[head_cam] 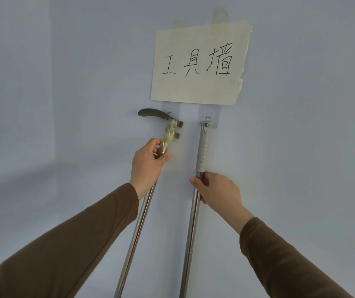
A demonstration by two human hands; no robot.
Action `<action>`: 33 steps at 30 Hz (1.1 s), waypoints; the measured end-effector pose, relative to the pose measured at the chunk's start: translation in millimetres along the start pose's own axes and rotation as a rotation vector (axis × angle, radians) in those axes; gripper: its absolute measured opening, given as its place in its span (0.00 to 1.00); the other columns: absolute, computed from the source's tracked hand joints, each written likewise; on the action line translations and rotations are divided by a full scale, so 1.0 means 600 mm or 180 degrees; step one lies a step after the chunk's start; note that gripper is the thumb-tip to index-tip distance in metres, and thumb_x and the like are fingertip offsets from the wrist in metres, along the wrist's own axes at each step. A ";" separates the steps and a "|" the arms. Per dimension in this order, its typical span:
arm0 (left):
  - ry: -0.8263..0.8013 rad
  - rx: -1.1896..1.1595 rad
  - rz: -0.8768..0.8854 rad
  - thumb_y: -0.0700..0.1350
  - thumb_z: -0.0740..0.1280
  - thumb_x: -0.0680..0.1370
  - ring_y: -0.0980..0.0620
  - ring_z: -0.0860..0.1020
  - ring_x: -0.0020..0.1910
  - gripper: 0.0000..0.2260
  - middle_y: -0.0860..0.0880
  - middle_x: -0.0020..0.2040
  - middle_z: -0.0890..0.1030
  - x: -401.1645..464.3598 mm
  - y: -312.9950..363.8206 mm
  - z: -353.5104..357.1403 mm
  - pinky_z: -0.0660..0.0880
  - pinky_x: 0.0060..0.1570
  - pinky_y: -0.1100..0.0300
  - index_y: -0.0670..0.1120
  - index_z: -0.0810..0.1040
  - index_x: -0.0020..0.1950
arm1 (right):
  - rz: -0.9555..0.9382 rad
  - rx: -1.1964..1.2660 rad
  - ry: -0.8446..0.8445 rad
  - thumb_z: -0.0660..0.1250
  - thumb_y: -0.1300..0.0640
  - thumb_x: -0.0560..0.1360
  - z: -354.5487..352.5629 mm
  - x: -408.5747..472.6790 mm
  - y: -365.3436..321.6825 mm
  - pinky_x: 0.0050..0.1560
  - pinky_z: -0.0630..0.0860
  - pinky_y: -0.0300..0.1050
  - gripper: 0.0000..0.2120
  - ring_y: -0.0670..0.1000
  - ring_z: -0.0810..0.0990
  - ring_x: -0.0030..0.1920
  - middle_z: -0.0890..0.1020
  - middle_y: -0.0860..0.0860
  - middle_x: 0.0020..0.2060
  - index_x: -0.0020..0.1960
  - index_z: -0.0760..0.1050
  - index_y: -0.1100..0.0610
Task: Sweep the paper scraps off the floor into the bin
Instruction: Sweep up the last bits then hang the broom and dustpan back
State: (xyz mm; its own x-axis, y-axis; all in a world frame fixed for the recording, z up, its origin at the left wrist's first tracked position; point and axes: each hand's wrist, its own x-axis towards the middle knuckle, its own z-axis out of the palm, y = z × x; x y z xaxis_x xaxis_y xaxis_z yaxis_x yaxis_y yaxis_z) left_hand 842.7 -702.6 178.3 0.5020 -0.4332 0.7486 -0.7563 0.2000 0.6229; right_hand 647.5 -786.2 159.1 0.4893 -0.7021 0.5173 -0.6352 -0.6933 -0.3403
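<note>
Facing a pale wall (pixel 43 82), two long metal poles are being held where they hang from small hooks under a taped paper sign (pixel 198 63) with handwritten characters.

Left pole (pixel 142 211): topped by a dark curved handle (pixel 150 114), with yellowed tape wound below it. It is being gripped by the left hand (pixel 148 164) just under the tape, fingers curled round the shaft, thumb across the front. The handle appears to be caught on the left hook (pixel 169 112).

Right pole (pixel 193 222): topped by a grey plastic grip sleeve (pixel 203 147) with a hanging eye on the right hook (pixel 207 118). It is being gripped by the right hand (pixel 217 190) on bare metal just below the sleeve, fingers wrapped behind, thumb in front.

Lower ends are cut off by the frame; which pole carries the broom and which the dustpan cannot be told. No scraps, floor or bin are being shown.

Handling, judged: shafts look stiff, thin-walled and light, with weight likely at the hidden heads, so some swing is to be expected once unhooked. Polished metal may be slippery; the taped section and the ribbed grey sleeve are being judged the surer places to hold. Each pole probably needs lifting slightly to clear its hook before being drawn away from the wall.

Task progress, judged: tools only being fetched; sweeping not yet begun.
</note>
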 end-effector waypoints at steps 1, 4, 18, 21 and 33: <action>-0.0024 -0.0027 -0.0012 0.51 0.72 0.77 0.57 0.81 0.41 0.10 0.55 0.43 0.81 -0.002 0.000 0.001 0.80 0.44 0.59 0.55 0.76 0.55 | 0.0003 -0.0006 -0.0003 0.56 0.30 0.76 -0.001 -0.001 0.000 0.41 0.82 0.48 0.24 0.47 0.82 0.33 0.82 0.46 0.31 0.39 0.74 0.48; -0.0083 -0.0071 -0.0036 0.51 0.72 0.77 0.58 0.81 0.42 0.13 0.55 0.45 0.81 -0.007 -0.001 0.002 0.79 0.44 0.61 0.55 0.75 0.59 | 0.0000 -0.0033 0.0026 0.56 0.28 0.75 -0.001 -0.002 0.000 0.41 0.82 0.48 0.24 0.47 0.82 0.33 0.82 0.46 0.31 0.39 0.73 0.48; -0.0416 0.0103 -0.0080 0.51 0.73 0.76 0.58 0.80 0.44 0.21 0.56 0.48 0.79 -0.021 0.000 0.005 0.77 0.46 0.62 0.54 0.71 0.67 | -0.0029 -0.0022 -0.0035 0.61 0.32 0.75 -0.011 -0.008 -0.001 0.38 0.78 0.42 0.17 0.47 0.82 0.37 0.82 0.45 0.36 0.45 0.72 0.46; -0.0465 0.0136 -0.0097 0.52 0.73 0.76 0.57 0.80 0.45 0.21 0.56 0.48 0.80 -0.021 0.000 0.003 0.78 0.46 0.61 0.54 0.71 0.66 | -0.0033 -0.0041 -0.0027 0.61 0.32 0.75 -0.012 -0.010 -0.001 0.38 0.78 0.42 0.18 0.47 0.81 0.37 0.82 0.45 0.36 0.45 0.73 0.46; -0.0701 0.0215 -0.0219 0.53 0.74 0.75 0.53 0.81 0.45 0.20 0.53 0.48 0.81 -0.030 -0.004 -0.001 0.81 0.49 0.55 0.53 0.73 0.64 | -0.0022 -0.0087 -0.0128 0.62 0.33 0.75 -0.012 -0.014 -0.002 0.40 0.79 0.43 0.17 0.47 0.81 0.37 0.82 0.45 0.36 0.46 0.74 0.46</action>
State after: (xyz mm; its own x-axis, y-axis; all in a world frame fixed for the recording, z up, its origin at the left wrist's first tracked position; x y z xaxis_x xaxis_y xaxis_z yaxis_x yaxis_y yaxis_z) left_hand 835.8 -694.5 163.2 0.4552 -0.6265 0.6327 -0.7535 0.1074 0.6486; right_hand 639.5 -778.3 160.7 0.5170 -0.7036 0.4876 -0.6476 -0.6939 -0.3148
